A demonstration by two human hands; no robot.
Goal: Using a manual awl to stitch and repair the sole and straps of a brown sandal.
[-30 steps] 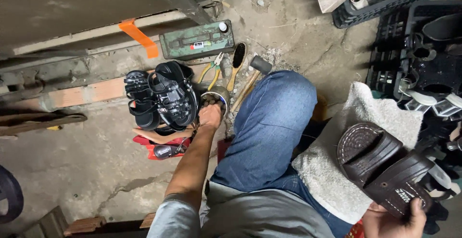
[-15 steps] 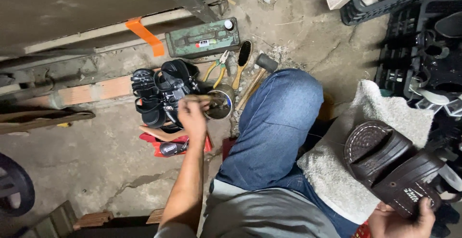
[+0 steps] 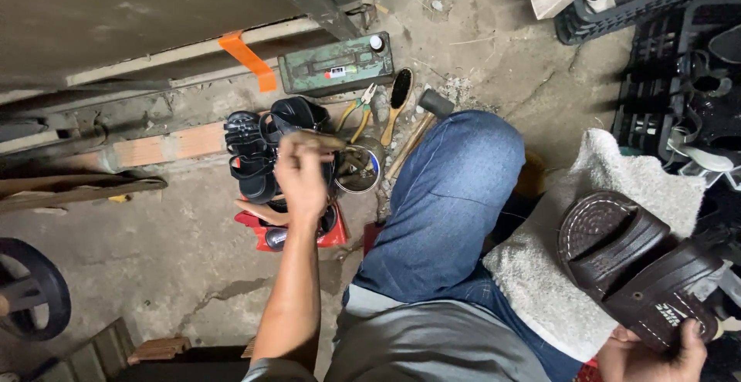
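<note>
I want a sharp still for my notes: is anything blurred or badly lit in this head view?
Head view: the left hand and the brush it holds are motion-blurred; the brown sandal in the right hand and the floor tools are sharp; light is soft and even, without glare; the black crates look dim.

The left hand lifts a brush above the tin; the right hand grips a brown sandal over a towel.

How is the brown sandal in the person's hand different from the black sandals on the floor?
The brown sandal has pale stitching along its edges; the black sandals are plain and strappy. The brown sandal is held by the right hand over a white towel; the black sandals lie piled on the concrete. Both are open footwear.
</note>
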